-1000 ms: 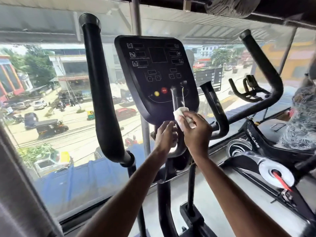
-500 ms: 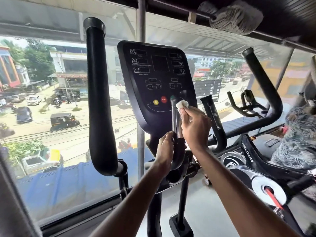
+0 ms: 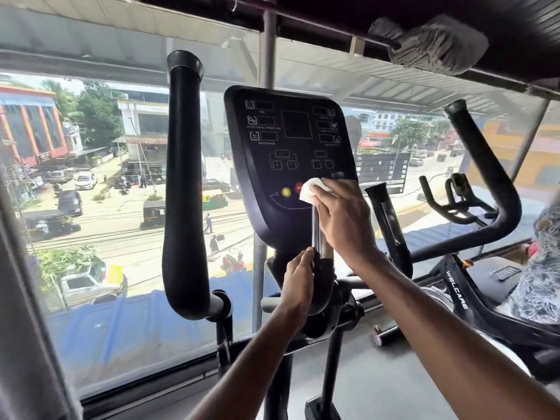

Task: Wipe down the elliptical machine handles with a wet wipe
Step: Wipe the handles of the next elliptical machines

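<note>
I see my right hand (image 3: 342, 219) pressing the white wet wipe (image 3: 309, 190) over the top of the short chrome handle (image 3: 316, 230), at the lower edge of the console (image 3: 285, 131), fingers (image 3: 330, 187) curled round the wipe. My left hand (image 3: 298, 280) grips the same handle lower, beneath the console. A tall black handle (image 3: 181, 183) stands left of the console.

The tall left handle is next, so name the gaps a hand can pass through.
Open: between tall left handle and console; also between short right grip and tall right handle. Crowded: below the console, where right hand with wipe and left hand share the chrome grip.
</note>
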### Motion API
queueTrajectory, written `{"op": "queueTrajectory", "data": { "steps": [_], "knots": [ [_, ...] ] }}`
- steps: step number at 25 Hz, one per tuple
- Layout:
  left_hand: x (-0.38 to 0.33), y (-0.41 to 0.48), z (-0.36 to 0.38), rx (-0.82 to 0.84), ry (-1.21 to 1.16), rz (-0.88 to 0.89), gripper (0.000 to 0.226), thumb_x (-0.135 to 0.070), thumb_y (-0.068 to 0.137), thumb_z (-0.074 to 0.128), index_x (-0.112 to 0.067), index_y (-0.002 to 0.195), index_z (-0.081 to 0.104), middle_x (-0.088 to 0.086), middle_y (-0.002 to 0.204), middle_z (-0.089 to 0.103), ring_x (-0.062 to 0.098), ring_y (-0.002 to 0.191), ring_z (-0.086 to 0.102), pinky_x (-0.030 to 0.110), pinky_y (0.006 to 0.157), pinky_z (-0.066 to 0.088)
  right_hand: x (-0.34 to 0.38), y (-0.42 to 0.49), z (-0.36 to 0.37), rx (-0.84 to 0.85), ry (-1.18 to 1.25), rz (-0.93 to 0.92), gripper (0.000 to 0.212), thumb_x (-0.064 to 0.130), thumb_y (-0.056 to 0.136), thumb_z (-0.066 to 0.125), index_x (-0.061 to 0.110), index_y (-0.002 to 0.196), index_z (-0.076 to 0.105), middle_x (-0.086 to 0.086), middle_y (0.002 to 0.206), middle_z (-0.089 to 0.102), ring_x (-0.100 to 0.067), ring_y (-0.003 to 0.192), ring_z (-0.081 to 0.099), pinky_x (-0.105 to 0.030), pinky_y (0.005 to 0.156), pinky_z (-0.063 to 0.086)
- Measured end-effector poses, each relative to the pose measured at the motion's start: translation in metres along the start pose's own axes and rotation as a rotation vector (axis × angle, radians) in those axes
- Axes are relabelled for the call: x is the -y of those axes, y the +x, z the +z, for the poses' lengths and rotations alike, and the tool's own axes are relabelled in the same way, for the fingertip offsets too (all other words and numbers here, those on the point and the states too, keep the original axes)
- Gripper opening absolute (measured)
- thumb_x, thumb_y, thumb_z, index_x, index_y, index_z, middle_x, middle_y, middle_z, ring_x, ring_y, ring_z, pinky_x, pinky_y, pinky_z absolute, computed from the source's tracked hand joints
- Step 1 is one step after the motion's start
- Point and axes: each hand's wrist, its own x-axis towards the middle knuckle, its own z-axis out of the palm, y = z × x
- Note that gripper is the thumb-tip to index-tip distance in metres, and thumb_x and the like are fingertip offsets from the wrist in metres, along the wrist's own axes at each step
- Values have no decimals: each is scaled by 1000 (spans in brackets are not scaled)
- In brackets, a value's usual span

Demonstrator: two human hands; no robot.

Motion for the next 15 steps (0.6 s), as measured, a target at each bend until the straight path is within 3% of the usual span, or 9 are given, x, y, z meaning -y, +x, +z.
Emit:
{"op": "queueTrajectory", "data": {
  "steps": [2, 6, 9, 11, 15],
  "knots": [
    [1, 1, 1, 0, -6, -2, 48, -34, 108, 44, 10, 98, 62, 24, 86, 69, 29, 76, 66, 27, 64, 56, 1, 26, -7, 126, -45, 33, 21, 17, 90, 70, 14, 109, 77, -6, 96, 75, -30, 92, 66, -39, 84, 56],
    [-2, -3, 1, 19, -43, -22, 48, -34, 109, 43, 9, 103, 64, 24, 88, 67, 28, 77, 64, 23, 60, 55, 2, 68, -20, 562, -37, 103, 21, 32, 93, 68, 21, 107, 79, -9, 91, 77, -30, 85, 72, -40, 83, 59],
    [-4, -5, -1, 56, -64, -52, 49, -33, 109, 42, 13, 109, 61, 23, 89, 66, 28, 79, 62, 22, 58, 55, -9, 57, -16, 417, -86, 53, 21, 35, 92, 68, 21, 102, 79, -11, 83, 75, -31, 78, 70, -36, 70, 58],
    [-4, -3, -1, 59, -81, -50, 50, -33, 109, 43, 14, 111, 60, 23, 90, 66, 29, 80, 62, 23, 58, 55, -14, 46, -10, 297, -41, 70, 22, 38, 93, 67, 23, 104, 79, -8, 87, 74, -28, 82, 67, -35, 70, 56],
    [3, 2, -1, 62, -101, -37, 51, -34, 109, 44, 16, 108, 56, 22, 91, 63, 31, 82, 59, 27, 65, 56, -29, 12, -7, 115, -43, -284, 22, 22, 97, 64, 9, 109, 76, -6, 123, 71, -26, 112, 61, -40, 97, 51]
  ]
}}
